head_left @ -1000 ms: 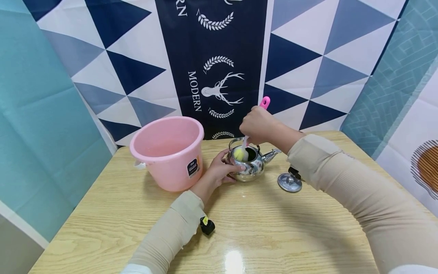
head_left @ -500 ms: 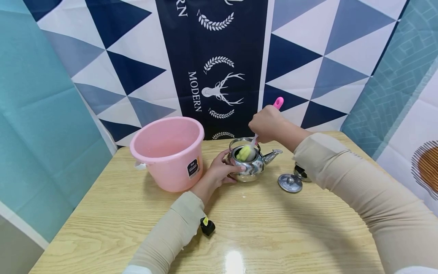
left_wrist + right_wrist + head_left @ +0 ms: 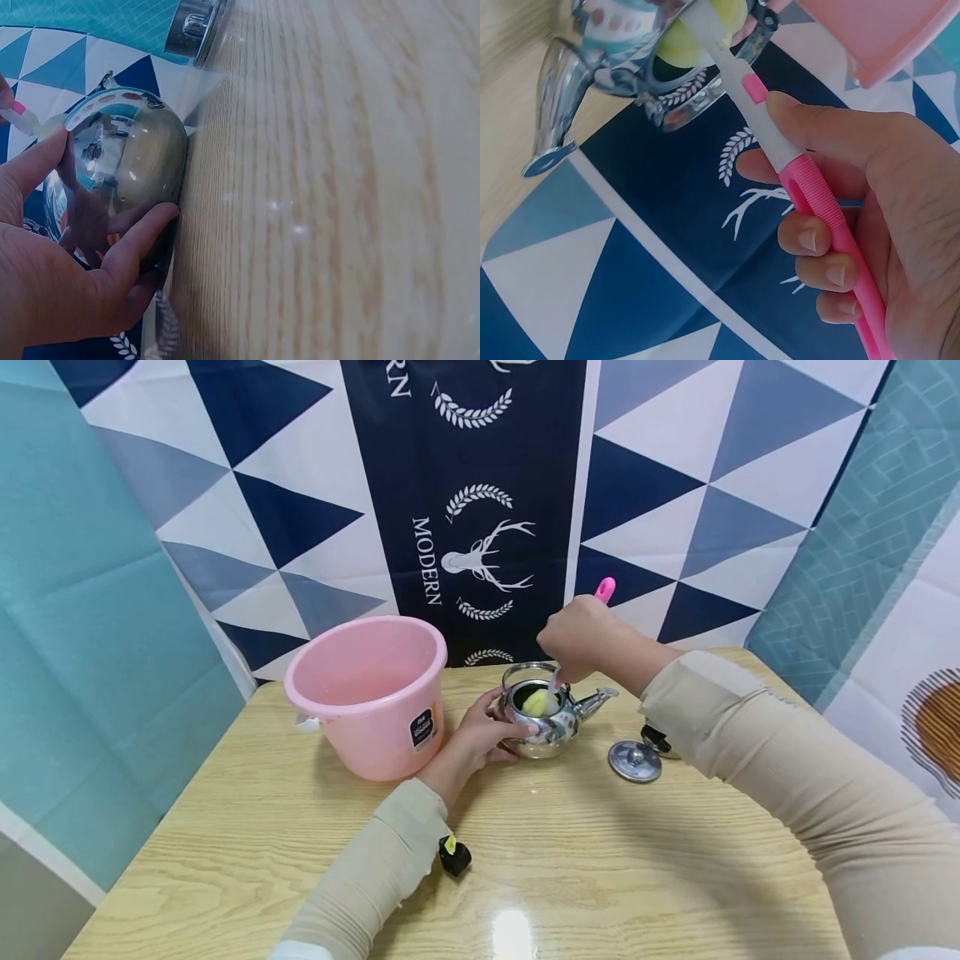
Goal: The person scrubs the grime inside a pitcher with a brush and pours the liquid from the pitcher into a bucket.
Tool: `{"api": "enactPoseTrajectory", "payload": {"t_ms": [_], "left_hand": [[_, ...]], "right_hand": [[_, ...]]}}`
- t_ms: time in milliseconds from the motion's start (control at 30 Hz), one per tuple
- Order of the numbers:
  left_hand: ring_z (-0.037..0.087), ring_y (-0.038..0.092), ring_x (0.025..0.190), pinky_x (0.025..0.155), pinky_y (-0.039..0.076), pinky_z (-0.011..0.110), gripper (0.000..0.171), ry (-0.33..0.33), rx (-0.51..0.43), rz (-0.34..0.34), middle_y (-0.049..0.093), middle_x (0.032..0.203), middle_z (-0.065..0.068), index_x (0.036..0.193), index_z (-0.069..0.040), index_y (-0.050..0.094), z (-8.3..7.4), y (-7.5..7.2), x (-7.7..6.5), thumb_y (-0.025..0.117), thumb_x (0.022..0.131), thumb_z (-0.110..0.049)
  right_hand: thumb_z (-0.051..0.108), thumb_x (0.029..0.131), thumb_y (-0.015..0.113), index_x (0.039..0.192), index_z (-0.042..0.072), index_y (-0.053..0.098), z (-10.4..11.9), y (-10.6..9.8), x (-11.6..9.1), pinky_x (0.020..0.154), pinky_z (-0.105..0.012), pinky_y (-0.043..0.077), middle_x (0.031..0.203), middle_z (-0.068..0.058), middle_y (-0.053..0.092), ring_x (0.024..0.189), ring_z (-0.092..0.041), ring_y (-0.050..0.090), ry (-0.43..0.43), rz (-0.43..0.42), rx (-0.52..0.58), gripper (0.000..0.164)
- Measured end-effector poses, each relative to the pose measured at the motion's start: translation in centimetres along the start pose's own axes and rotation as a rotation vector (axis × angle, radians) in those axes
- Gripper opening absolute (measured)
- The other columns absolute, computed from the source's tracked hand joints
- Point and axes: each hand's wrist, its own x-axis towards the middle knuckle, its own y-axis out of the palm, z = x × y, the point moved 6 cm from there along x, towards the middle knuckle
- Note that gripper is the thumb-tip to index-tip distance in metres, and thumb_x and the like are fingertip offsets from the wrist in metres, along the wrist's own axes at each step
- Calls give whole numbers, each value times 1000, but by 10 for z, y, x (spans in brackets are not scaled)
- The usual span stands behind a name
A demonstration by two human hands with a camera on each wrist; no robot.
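A small shiny metal kettle [image 3: 551,735] stands uncovered on the table, spout to the right. My left hand [image 3: 480,731] holds its body from the left, thumb on one side and fingers on the other, as the left wrist view shows. Above the kettle my right hand [image 3: 581,635] grips a sponge brush by its pink and white handle [image 3: 821,195], fingers wrapped round it and thumb along the white part. The brush leans to the right. Its yellow sponge head [image 3: 536,703] sits in the kettle's mouth, the lower part hidden inside.
A pink bucket [image 3: 360,702] stands left of the kettle, near my left forearm. The round metal lid [image 3: 634,762] lies on the wooden table [image 3: 585,860] to the right. Behind it, a small shiny metal piece [image 3: 658,741] is partly hidden by my right sleeve.
My right hand has moved the brush rightward, then slightly back left, and the sponge now sits lower in the kettle. My left hand and the kettle stay put.
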Motion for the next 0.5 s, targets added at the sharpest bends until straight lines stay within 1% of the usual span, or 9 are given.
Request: {"api": "enactPoseTrajectory", "payload": {"t_ms": [67,200,500], "left_hand": [[29,61,97,69,59,49,86,-3,0,2,47,130,13,144,-30,45,0,0,0,85,73,-2],[29,62,97,69,59,48,86,-6,0,6,47,132,13,144,-29,45,0,0,0,85,73,-1],[28,63,93,69,59,47,88,-5,0,13,45,134,15,146,-29,42,-1,0,-1,84,74,-1]], "right_hand": [[54,80,72,62,19,60,2,-1,1,46,-29,38,53,6,52,52,-14,47,-3,-2,6,41],[55,81,71,64,19,61,4,0,5,46,-30,38,54,6,53,52,-14,47,-2,-8,18,42],[54,84,70,67,18,63,5,5,11,50,-34,49,57,6,55,54,-14,49,27,-10,36,40]]}}
